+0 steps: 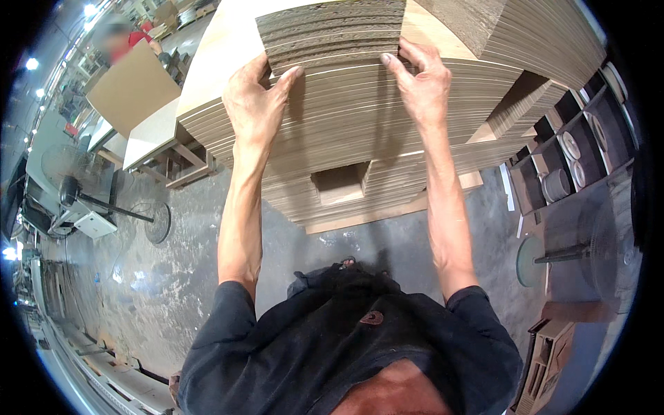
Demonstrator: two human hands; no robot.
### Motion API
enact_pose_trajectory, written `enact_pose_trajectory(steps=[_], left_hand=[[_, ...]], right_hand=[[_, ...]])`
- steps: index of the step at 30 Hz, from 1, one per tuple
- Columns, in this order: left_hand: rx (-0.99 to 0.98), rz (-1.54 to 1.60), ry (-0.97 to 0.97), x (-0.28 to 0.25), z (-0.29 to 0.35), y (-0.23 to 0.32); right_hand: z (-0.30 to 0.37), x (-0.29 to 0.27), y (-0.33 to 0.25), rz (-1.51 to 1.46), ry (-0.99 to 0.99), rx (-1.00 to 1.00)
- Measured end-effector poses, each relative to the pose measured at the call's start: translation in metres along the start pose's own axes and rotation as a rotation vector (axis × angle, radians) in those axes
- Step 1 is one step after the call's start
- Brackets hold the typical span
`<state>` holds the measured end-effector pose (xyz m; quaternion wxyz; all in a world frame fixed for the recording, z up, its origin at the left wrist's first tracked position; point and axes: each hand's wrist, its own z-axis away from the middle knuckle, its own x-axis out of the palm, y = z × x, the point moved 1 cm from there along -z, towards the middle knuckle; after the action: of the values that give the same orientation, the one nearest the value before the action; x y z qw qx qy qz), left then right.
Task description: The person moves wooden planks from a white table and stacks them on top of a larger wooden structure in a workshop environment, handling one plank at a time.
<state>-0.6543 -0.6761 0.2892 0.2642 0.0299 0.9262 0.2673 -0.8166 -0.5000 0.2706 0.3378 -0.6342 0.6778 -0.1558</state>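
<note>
A small stack of particle boards (332,34) with rough brown edges lies on top of a large pile of wide panels (332,104) with light faces. My left hand (254,100) is at the small stack's near left corner, its thumb along the front edges and its fingers bent round the side. At the near right corner my right hand (423,83) grips the same stack, thumb in front and fingers partly hidden behind the side. Both arms reach forward, and the boards lie level between the hands.
Another board stack (546,41) rises at the right. The pile has a rectangular gap (340,183) low in front. A pedestal fan (69,190) stands left, another fan base (530,261) right. Shelves with rolls (570,149) line the right. A person (119,43) is beyond a table (155,135).
</note>
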Motion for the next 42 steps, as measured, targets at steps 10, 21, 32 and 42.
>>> enact_pose_trajectory(steps=[10, 21, 32, 42], left_hand=[[0.020, 0.132, -0.018, -0.007, -0.004, 0.001], [0.158, 0.338, -0.112, 0.013, 0.110, 0.039], [-0.323, 0.641, -2.054, 0.094, 0.430, 0.073], [0.469, 0.744, -2.345, 0.032, 0.605, 0.342]], right_hand=[[-0.023, -0.010, 0.013, -0.128, -0.171, 0.029], [0.139, -0.038, 0.026, -0.011, -0.096, 0.279], [0.568, -0.255, -0.055, 0.559, 0.002, 0.903], [0.803, -0.396, -0.421, 0.300, 2.280, 0.620]])
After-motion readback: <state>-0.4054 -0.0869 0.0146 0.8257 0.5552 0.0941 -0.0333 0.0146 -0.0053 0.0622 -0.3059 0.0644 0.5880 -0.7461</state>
